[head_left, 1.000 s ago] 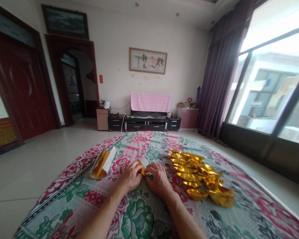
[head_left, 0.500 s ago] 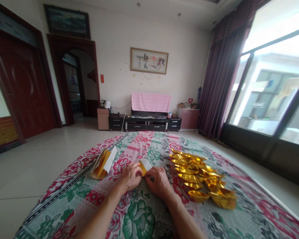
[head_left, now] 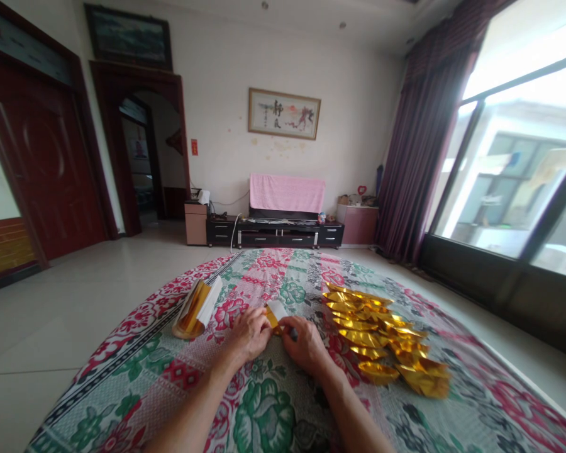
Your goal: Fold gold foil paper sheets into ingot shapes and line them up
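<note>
Paper [head_left: 278, 309], part white and part gold, is between the two hands, near the middle of the counter [head_left: 266, 267]. The left hand [head_left: 251, 333] grasps it along the left edge, with the fingers bent close together. The right hand [head_left: 304, 343] is curled at the near right corner and seems to pinch it between thumb and forefinger; how firmly, I cannot tell.

The step looks to me like folding or creasing. To do it well, the left hand should keep the piece steady, while the right hand brings the edges even before it presses. The flowered cloth [head_left: 264, 418] below is probably soft, so a sharp crease may need the fingertips to squeeze from both sides. Too strong pulling could tear the thin sheet.

As for its look, the piece is small and slightly tilted, with the white part toward the far end and a gold band beside the left fingers. Its near end is hidden by the hands. To the right, well apart, lie shiny gold folded shapes [head_left: 358, 338]; to the left rests a curled stack of sheets [head_left: 197, 309], white and gold.
</note>
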{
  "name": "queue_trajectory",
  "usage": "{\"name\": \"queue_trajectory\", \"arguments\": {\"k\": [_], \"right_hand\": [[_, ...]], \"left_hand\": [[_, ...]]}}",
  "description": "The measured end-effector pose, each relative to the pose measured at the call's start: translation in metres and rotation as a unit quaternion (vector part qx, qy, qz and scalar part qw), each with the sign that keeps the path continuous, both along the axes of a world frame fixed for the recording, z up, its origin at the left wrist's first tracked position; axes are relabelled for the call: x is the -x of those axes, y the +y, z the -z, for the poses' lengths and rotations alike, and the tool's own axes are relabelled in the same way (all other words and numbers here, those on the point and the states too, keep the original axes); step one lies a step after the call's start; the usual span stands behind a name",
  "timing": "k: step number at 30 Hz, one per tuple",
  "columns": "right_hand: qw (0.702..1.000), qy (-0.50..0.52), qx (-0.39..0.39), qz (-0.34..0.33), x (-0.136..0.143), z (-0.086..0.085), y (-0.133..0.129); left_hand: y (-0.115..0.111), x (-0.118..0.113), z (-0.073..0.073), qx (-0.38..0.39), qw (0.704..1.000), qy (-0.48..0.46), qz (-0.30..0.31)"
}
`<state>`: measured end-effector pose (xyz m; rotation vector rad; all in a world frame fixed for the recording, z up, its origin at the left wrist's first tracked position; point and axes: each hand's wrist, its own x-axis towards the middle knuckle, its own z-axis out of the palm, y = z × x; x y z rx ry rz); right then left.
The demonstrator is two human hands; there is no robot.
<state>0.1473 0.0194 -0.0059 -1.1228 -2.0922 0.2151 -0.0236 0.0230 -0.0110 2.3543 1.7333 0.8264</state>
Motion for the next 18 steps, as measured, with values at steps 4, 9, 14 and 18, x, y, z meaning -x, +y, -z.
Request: {"name": "queue_trajectory", "arguments": {"k": [4, 9, 14, 18], "right_hand": [[1.0, 0.014, 0.006, 0.001, 0.0008, -0.0013, 0.0007], [1.0, 0.017, 0.003, 0.007, -0.002, 0.0022, 0.0028], [0.998, 0.051, -0.024, 0.023, -0.0071, 0.007, 0.0059], [0.998, 0.06, -0.013, 0.01, -0.0082, 0.006, 0.0065]], "left_hand": [[0.0003, -0.004, -0.0001, -0.004, 1.0, -0.009, -0.021], [0.0004, -0.0091, 0.0012, -0.017, 0.999, -0.014, -0.046], [-0.0004, -0.0103, 0.0005, -0.007, 0.998, -0.007, -0.055], [-0.0003, -0.0095, 0.0006, -0.008, 0.999, -0.006, -0.049]]}}
